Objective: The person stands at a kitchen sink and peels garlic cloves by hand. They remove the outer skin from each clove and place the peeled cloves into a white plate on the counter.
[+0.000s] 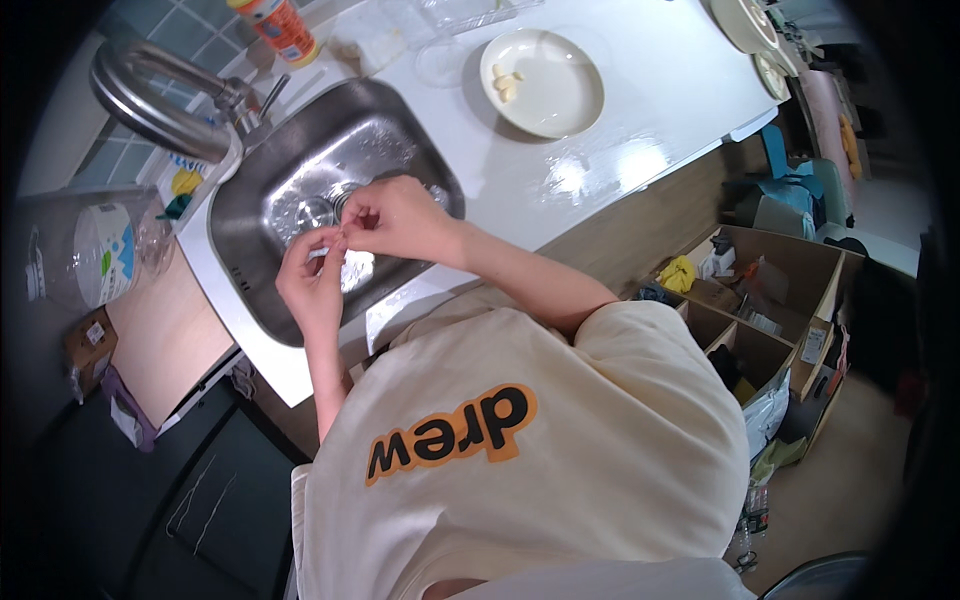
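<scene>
Over the stainless steel sink (247, 225), my left hand (311, 274) and my right hand (405, 221) meet at their fingertips. Thumbs and forefingers pinch a small thing between them, mostly hidden by the fingers and too small to name. Beneath the hands, the sink's wet bottom and round drain partly show. To the right of the sink, a round white plate (566, 86) rests on the white countertop (660, 82), with several peeled garlic cloves (506, 86) near its left edge.
A curved metal faucet (157, 139) reaches over the sink's far left corner. Behind the sink stands an orange bottle (277, 30) with a yellow base, near clear plastic packaging (382, 37). Pale bowls (742, 26) sit at the counter's far right. Below is an open compartmented box (780, 277).
</scene>
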Action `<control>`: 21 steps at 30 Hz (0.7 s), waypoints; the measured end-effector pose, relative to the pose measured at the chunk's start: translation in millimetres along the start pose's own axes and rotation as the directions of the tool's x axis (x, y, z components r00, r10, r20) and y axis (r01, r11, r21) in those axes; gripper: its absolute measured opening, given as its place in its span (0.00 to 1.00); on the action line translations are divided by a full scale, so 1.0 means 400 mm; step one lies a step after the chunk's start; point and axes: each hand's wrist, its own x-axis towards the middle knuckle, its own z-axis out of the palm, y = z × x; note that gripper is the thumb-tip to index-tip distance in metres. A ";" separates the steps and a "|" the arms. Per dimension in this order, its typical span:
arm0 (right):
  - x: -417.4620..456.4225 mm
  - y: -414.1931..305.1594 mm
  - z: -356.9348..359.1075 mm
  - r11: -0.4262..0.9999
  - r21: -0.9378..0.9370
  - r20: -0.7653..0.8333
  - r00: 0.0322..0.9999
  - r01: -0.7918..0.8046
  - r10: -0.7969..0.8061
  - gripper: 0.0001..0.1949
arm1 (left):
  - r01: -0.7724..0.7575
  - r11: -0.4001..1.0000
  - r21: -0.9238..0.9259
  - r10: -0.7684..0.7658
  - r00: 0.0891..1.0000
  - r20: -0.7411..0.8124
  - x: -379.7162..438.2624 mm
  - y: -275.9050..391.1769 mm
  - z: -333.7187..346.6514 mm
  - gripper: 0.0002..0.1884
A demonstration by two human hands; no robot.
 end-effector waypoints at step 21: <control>0.007 -0.038 0.029 0.996 0.016 0.036 0.996 -0.085 0.085 0.11 | -0.153 0.972 -0.180 0.144 0.987 -0.067 -0.014 -0.038 -0.003 0.05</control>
